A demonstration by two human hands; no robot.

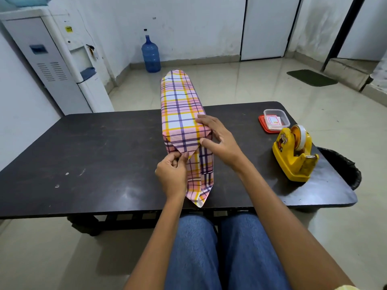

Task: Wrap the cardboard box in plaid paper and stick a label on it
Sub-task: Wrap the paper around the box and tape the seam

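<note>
Both hands hide the box: left hand point(171, 174) pinches plaid paper point(180, 114), right hand point(217, 139) presses it.

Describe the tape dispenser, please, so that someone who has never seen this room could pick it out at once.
Start at the dark table in front of the seated person and go to its right end. There, nearer the person than the clear plastic container on a red lid, stands the tape dispenser. It is the only bright yellow thing on the table, with a tape roll on top.

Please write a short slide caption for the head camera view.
Left hand and right hand fold plaid paper over the box end; tape dispenser waits nearby.
</note>
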